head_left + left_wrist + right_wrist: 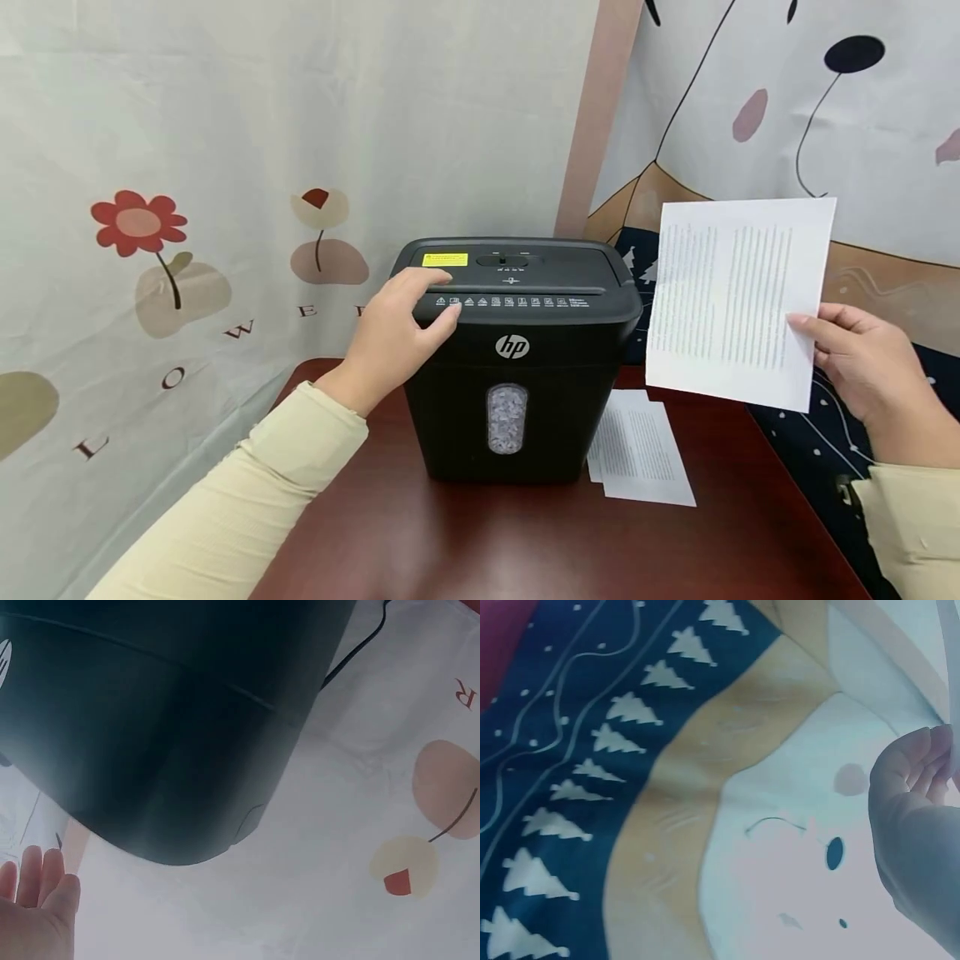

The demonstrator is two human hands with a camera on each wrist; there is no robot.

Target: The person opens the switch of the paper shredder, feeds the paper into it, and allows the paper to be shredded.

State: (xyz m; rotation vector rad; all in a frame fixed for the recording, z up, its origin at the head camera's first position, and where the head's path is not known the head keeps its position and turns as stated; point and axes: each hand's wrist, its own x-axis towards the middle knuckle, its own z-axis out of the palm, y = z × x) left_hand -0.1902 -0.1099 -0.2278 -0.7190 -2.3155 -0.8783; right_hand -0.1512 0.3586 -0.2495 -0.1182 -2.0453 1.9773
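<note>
A black HP paper shredder point(465, 375) stands upright on the table, its front window point(507, 419) showing paper shreds. My left hand point(397, 333) is at the upper left of its lid, thumb and fingers apart and holding nothing; whether it touches the lid I cannot tell. In the left wrist view the left hand point(41, 907) shows at the lower left, beside the shredder's dark body point(172, 742). Right of the shredder, my right hand point(862, 358) pinches a printed sheet of paper point(731, 300) by its right edge, raised above the table. The right wrist view shows that hand point(922, 817) at the right edge.
More printed sheets point(645, 458) lie overlapping on the dark red table point(510, 542), right of the shredder. Behind hangs a pale patterned curtain point(450, 125). A dark cord point(360, 649) runs by the shredder in the left wrist view.
</note>
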